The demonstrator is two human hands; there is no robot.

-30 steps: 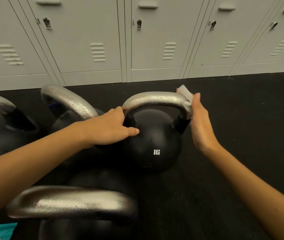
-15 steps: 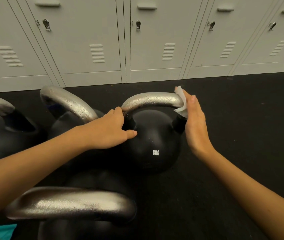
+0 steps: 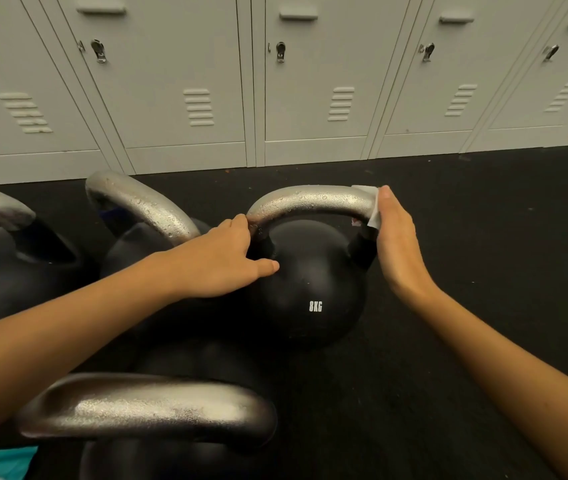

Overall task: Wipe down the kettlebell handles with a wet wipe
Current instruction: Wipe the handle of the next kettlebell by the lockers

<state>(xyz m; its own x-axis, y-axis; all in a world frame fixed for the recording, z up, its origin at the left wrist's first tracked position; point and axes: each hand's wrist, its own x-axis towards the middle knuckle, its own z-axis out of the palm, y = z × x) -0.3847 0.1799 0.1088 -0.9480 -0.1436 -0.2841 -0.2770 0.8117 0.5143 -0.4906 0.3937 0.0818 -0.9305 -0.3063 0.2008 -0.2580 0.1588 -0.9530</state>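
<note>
A black kettlebell (image 3: 313, 285) marked 8KG stands on the dark floor, its silver handle (image 3: 310, 202) beaded with droplets. My right hand (image 3: 396, 244) presses a white wet wipe (image 3: 372, 209) flat against the handle's right bend, fingers straight and together. Only the wipe's edges show past the fingers. My left hand (image 3: 227, 261) rests on the kettlebell's left shoulder at the base of the handle, fingers curled around that post, thumb lying on the ball.
Three more kettlebells crowd the left and front: one at far left (image 3: 5, 258), one behind my left hand with a wet handle (image 3: 144, 206), one nearest me (image 3: 150, 410). Grey lockers (image 3: 310, 81) line the back. Bare black floor (image 3: 483, 237) lies to the right.
My right hand with the wipe has slid down the right bend of the handle, from the top corner toward the post. The left hand has stayed put.
</note>
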